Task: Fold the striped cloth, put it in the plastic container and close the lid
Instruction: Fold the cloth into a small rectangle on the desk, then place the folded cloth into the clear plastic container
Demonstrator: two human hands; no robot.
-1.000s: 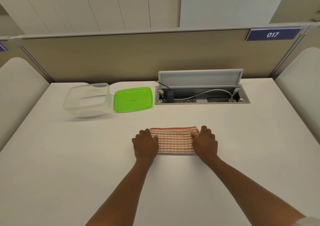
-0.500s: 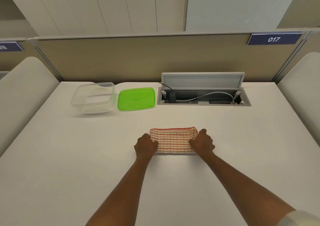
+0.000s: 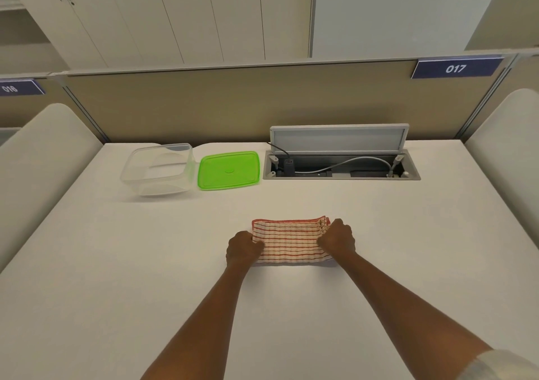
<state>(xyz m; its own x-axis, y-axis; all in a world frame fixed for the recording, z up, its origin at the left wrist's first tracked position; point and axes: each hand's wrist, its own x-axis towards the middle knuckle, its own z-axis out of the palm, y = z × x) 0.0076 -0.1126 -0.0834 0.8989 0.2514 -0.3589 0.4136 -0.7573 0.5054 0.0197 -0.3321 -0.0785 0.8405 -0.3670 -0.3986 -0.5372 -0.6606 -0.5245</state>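
The striped cloth [image 3: 288, 241], cream with red lines, lies folded into a narrow band on the white table [image 3: 145, 263]. My left hand [image 3: 243, 248] grips its left end with curled fingers. My right hand [image 3: 337, 239] grips its right end, where the layers bunch up. Farther back on the left stands the clear plastic container [image 3: 157, 169], open and empty. Its green lid [image 3: 229, 170] lies flat right beside it, to the right.
An open cable box [image 3: 341, 169] with a raised flap, a plug and a grey cable is set into the table at the back right. A beige partition wall [image 3: 204, 105] closes the far edge. Padded white side panels stand left and right.
Both hands went from lying flat on the cloth's ends to closing into grips on them. The cloth stays in the same spot on the table.
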